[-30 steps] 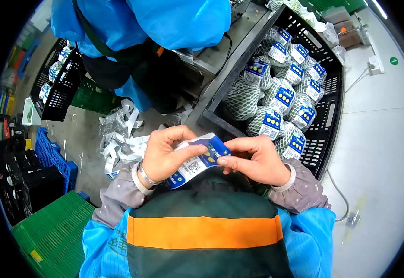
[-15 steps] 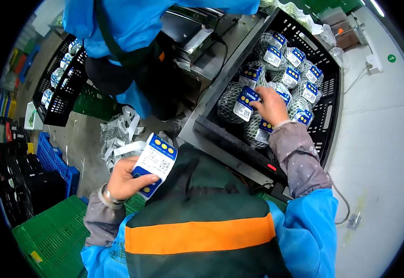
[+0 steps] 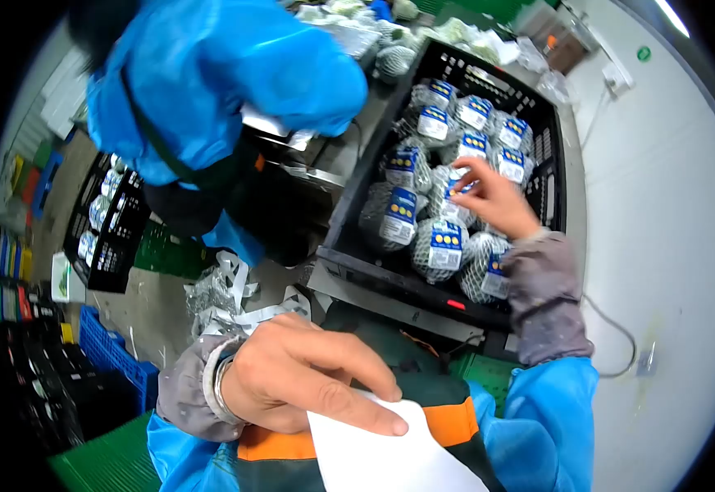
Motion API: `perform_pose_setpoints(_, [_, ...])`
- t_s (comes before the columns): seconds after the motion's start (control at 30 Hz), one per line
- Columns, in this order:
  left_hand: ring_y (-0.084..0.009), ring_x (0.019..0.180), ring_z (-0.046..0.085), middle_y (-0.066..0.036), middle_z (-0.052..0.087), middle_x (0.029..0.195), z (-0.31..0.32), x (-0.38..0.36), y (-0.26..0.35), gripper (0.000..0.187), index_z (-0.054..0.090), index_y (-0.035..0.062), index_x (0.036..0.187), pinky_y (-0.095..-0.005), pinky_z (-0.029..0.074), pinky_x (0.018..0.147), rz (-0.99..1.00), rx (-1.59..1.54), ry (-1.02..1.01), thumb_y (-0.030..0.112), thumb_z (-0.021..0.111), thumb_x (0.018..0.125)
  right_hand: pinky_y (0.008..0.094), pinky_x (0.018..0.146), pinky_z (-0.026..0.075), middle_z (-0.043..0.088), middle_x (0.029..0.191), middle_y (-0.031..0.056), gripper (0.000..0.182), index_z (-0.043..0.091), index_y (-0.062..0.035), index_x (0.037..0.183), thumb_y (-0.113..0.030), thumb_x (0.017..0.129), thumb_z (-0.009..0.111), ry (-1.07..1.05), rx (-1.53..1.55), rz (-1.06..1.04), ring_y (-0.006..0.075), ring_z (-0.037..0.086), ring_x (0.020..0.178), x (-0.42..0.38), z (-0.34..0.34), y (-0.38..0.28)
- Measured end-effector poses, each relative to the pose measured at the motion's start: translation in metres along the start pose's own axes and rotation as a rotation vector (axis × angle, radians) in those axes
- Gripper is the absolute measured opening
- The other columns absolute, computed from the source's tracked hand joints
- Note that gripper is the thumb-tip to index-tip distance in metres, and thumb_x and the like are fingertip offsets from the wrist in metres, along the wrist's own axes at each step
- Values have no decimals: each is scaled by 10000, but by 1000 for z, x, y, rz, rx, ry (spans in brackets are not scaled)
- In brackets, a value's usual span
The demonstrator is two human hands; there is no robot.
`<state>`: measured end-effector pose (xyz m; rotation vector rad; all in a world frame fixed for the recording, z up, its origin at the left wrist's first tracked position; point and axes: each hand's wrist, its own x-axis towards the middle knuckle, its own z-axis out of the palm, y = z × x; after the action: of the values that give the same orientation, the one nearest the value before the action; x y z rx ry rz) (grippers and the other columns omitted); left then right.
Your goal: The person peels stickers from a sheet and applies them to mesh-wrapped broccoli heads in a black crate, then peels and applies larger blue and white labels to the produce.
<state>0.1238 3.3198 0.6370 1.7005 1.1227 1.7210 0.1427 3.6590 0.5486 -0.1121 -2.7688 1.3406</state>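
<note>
My left hand (image 3: 304, 373), in front of my apron, grips a sheet of labels (image 3: 390, 451) whose plain white back faces up. Over the black crate (image 3: 337, 261), my right hand (image 3: 493, 195) has its thumb and fingers apart, close above a label (image 3: 456, 197) on a piece of round produce. Several such pieces, in white foam nets, fill the crate; one netted piece (image 3: 439, 256) at the front bears a blue and white label with yellow dots. Another labelled piece (image 3: 386, 215) lies at the left wall.
A co-worker in a blue smock (image 3: 218, 74) bends over a work surface at the left. Behind that person is another black crate (image 3: 111, 238) of labelled produce. Clear plastic and white strips (image 3: 230, 287) lie on the floor. A white wall (image 3: 661, 246) stands on the right.
My left hand has moved right and closer, turning the labels white side up. The label my right hand held now lies on the produce at the left. My right hand has let go.
</note>
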Motion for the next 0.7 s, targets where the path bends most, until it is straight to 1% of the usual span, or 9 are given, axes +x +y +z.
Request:
perform_pose_setpoints(0.1, [-192,587,650,-174,654,881,7,20,-14,211,714,39,931,-231,521,522,-30,-18,-89,152,724,752,208,577,435,599,791,15,292,576,-62,1065,-58,784,659,301,126,29,68,554,644,-74,-70,-3])
perform_pose_setpoints(0.23, [-168,552,639,-130,665,854,29,43,-34,208,722,57,913,-201,477,452,28,-36,-253,158,742,731,237,553,432,622,766,18,223,608,-73,1028,-191,840,615,710,-47,446,97,567,622,-196,-133,39])
perform_pose_setpoints(0.37, [-160,542,630,-116,670,819,40,55,-52,269,708,39,945,-200,459,437,-33,-166,-288,195,750,730,277,570,478,660,837,119,535,574,3,1090,-415,772,678,363,-299,1090,159,606,568,-300,-121,129])
perform_pose_setpoints(0.43, [-161,543,631,-116,672,805,45,54,-56,304,699,27,965,-200,459,436,-103,-245,-309,204,757,725,321,709,497,637,971,189,731,535,45,1142,-520,708,697,417,-239,1208,237,647,761,-326,-84,156])
perform_pose_setpoints(0.57, [-180,579,648,-124,671,796,48,61,-70,520,692,2,942,-235,486,462,-159,-283,-279,469,726,716,390,999,357,471,1250,281,959,374,43,1292,-529,621,752,642,-117,1227,354,439,1207,-328,-20,215])
perform_pose_setpoints(0.6, [-186,574,632,-135,668,791,46,60,-71,669,691,-7,926,-263,480,472,-198,-242,-272,629,611,733,388,989,368,486,1240,267,984,353,37,1305,-499,597,777,616,-181,1221,357,453,1191,-324,-8,218])
perform_pose_setpoints(0.63, [-185,582,611,-130,657,797,43,61,-71,673,677,-15,953,-265,475,495,-242,-274,-296,621,600,744,385,979,379,501,1229,253,1013,332,31,1318,-469,573,802,586,-247,1204,360,466,1175,-321,3,225])
perform_pose_setpoints(0.67, [-185,590,590,-124,647,802,37,62,-71,678,664,-23,980,-268,470,518,-283,-294,-302,612,590,755,353,848,462,592,1067,232,889,373,27,1288,-348,606,802,559,-328,1177,285,586,973,-329,11,253])
perform_pose_setpoints(0.7, [-185,597,569,-119,636,808,29,61,-67,683,651,-31,1007,-271,465,540,-322,-294,-279,604,580,765,366,845,464,596,1063,203,778,404,22,1260,-303,657,770,673,-213,1106,283,582,976,-335,2,232])
